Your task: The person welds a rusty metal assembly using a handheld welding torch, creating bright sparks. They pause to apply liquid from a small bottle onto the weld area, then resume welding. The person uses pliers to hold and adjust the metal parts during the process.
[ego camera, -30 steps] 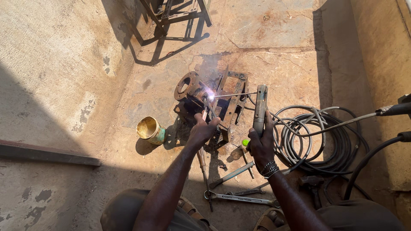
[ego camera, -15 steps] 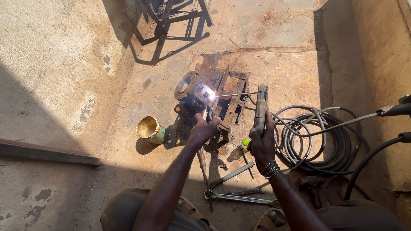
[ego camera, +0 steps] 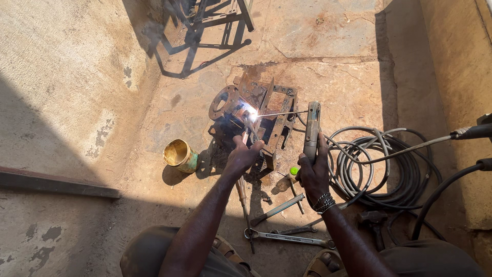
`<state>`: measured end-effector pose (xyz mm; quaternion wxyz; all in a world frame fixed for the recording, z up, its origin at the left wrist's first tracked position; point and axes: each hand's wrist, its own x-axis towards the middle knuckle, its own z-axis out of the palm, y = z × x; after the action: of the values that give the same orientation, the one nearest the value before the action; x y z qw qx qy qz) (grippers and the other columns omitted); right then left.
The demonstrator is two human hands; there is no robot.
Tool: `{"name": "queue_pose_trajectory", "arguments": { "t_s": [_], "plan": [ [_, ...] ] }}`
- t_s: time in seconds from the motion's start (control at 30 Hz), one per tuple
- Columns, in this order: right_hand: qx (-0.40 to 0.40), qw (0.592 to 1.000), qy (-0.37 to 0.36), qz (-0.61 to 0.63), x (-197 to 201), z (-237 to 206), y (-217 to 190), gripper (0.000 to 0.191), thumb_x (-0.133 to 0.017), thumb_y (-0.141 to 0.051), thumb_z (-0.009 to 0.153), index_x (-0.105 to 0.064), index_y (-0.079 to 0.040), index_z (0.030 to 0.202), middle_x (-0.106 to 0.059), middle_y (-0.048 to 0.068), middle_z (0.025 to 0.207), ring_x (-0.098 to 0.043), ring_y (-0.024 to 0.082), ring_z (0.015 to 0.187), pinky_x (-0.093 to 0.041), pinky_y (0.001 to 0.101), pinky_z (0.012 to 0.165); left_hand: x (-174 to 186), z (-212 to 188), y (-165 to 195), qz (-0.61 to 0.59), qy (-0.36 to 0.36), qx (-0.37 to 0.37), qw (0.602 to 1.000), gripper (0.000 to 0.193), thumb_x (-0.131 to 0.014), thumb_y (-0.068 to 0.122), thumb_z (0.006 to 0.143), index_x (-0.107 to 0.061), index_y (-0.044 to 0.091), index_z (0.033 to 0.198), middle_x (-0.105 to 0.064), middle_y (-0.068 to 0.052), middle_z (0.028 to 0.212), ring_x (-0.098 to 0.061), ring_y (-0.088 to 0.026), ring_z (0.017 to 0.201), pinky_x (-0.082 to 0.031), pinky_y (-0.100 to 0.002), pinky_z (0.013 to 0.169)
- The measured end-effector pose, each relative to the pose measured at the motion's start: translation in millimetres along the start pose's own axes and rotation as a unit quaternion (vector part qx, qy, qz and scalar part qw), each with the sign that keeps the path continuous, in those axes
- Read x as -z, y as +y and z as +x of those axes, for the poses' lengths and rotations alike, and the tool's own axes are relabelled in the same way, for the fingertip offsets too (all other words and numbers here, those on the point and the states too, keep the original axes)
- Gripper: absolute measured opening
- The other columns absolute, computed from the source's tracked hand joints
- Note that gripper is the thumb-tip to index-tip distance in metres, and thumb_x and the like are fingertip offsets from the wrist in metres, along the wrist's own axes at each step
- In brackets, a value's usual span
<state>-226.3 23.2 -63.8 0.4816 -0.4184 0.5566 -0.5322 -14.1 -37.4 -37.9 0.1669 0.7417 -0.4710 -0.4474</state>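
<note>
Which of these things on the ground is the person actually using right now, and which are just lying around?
In use:
- rusty metal assembly, steadied by the left hand
- electrode holder, gripped by the right hand
- welding rod, its tip at the bright arc
- coiled cable

Lying about:
- open tin can
- spanner
- hammer
- metal frame farther off

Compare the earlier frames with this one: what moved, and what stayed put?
Little moved. The smoke above the rusty metal workpiece has thinned; the arc glows at the rod tip. The right hand keeps gripping the grey electrode holder, the left hand stays by the workpiece. The yellow tin is unmoved.
</note>
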Motion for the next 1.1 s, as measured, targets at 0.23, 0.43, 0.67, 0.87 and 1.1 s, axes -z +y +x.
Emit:
{"name": "queue_pose_trajectory", "arguments": {
  "t_s": [0.23, 0.43, 0.67, 0.87, 1.1],
  "plan": [
    [0.002, 1.000, -0.003, -0.005, -0.3, 0.7, 1.7, 0.079, -0.055, -0.010, 0.095, -0.017, -0.023, 0.163, -0.059, 0.011, 0.096, -0.056, 0.012, 0.052, -0.051, 0.0273, 0.040, -0.6, 0.3, -0.8, -0.016, -0.007, 0.003, 1.000, 0.082, -0.058, 0.054, 0.082, -0.018, 0.010, 0.139, -0.057, -0.033, 0.121, -0.064, -0.042, 0.112, -0.052, -0.056, 0.097],
    [0.008, 1.000, -0.007, -0.002, -0.2, 1.6, 3.2, 0.079, -0.055, -0.011, 0.095, -0.017, -0.023, 0.163, -0.059, 0.011, 0.096, -0.056, 0.012, 0.053, -0.051, 0.0274, 0.040, -0.7, 0.3, 0.1, 0.001, -0.003, 0.001, 1.000, 0.082, -0.059, 0.055, 0.083, -0.019, 0.009, 0.138, -0.058, -0.034, 0.121, -0.064, -0.042, 0.112, -0.050, -0.056, 0.097],
    [0.016, 1.000, -0.007, -0.014, -0.6, 1.5, 2.9, 0.079, -0.055, -0.012, 0.095, -0.017, -0.022, 0.163, -0.059, 0.010, 0.098, -0.057, 0.011, 0.055, -0.052, 0.0272, 0.040, -1.8, 3.9, -3.4, 0.001, -0.009, 0.014, 1.000, 0.084, -0.058, 0.056, 0.082, -0.018, 0.010, 0.140, -0.056, -0.033, 0.124, -0.062, -0.042, 0.115, -0.051, -0.057, 0.098],
    [0.029, 1.000, -0.010, -0.007, -0.3, 1.5, 3.8, 0.079, -0.056, -0.011, 0.094, -0.018, -0.021, 0.163, -0.058, 0.010, 0.100, -0.056, 0.012, 0.055, -0.052, 0.0272, 0.040, -3.1, 6.5, -6.2, 0.005, -0.008, 0.009, 1.000, 0.085, -0.059, 0.059, 0.083, -0.019, 0.011, 0.139, -0.056, -0.034, 0.125, -0.062, -0.043, 0.116, -0.050, -0.057, 0.099],
    [0.027, 1.000, -0.010, -0.011, -0.7, 1.2, 3.9, 0.078, -0.055, -0.009, 0.095, -0.018, -0.020, 0.163, -0.058, 0.010, 0.097, -0.056, 0.011, 0.055, -0.051, 0.0271, 0.040, -2.1, 4.7, -5.2, -0.012, -0.010, 0.007, 1.000, 0.083, -0.059, 0.058, 0.082, -0.020, 0.010, 0.138, -0.059, -0.032, 0.122, -0.064, -0.041, 0.113, -0.052, -0.055, 0.098]
  ]
}}
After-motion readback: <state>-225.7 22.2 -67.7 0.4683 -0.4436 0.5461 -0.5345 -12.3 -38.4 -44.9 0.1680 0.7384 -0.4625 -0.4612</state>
